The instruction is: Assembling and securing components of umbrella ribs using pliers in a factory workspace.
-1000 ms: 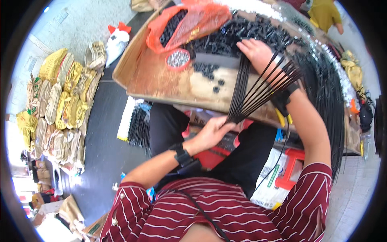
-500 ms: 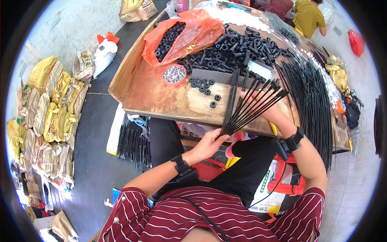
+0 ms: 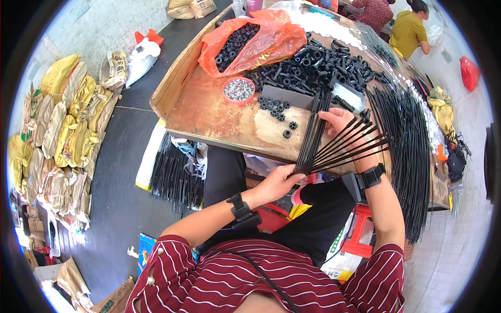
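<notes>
My left hand (image 3: 275,183) is closed round the gathered near ends of a bunch of thin black umbrella ribs (image 3: 342,151), just off the table's front edge. Part of the bunch fans out toward the right; other ribs (image 3: 311,130) point away from me, close together. My right hand (image 3: 338,121) is behind the fan, its thumb and fingers pinched at the far part of the straight ribs. The fan partly covers that wrist. Small black toothed rings (image 3: 274,107) lie left of the ribs, by a grey tray wall (image 3: 287,96).
On the wooden table (image 3: 193,112) are a red dish of small metal pieces (image 3: 238,90), an orange bag of black rings (image 3: 271,44) and a heap of black plastic tubes (image 3: 313,65). Many long black ribs (image 3: 407,156) hang over the right edge. Sacks (image 3: 62,141) line the left wall.
My right hand has come up and left to the straight ribs, where its fingers now pinch. The fan has spread lower and farther right. My view has shifted slightly.
</notes>
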Demonstrator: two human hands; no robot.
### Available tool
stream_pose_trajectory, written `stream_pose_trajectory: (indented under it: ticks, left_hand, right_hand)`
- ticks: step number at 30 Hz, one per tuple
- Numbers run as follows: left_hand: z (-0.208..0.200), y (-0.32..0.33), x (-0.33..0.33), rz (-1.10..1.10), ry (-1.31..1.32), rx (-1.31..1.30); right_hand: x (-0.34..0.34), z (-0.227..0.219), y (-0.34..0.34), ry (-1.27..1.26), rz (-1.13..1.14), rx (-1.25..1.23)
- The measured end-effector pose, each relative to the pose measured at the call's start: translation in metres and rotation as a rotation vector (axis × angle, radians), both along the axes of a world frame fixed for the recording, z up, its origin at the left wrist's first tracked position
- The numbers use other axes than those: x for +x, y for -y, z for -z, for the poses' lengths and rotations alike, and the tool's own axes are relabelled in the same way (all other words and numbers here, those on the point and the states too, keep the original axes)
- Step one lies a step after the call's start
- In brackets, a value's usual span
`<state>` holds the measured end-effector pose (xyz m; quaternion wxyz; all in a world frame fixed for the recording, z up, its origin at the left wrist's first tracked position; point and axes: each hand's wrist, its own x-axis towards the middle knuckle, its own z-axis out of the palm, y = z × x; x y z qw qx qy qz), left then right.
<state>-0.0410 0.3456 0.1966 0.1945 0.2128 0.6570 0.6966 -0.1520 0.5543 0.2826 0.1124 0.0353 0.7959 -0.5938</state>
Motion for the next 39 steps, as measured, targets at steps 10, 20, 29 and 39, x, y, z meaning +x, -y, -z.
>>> stream_pose_trajectory:
  ticks: [10, 20, 29, 39]
  left_hand:
    - [0.003, -0.002, -0.001, -0.019, -0.037, -0.028]
    - [-0.002, 0.0, -0.002, -0.001, -0.015, -0.052]
    - [0.001, 0.002, -0.005, 0.029, -0.077, -0.094]
    - [-0.046, 0.041, 0.011, -0.194, -0.655, -0.603]
  right_hand:
    - [0.005, 0.004, -0.001, 0.009, 0.089, -0.325]
    - [0.008, 0.002, 0.005, -0.061, 0.21, -0.003]
    - [-0.001, 0.009, -0.003, 0.011, 0.086, 0.255]
    - [0.013, -0.016, -0.016, -0.212, 0.06, 0.586]
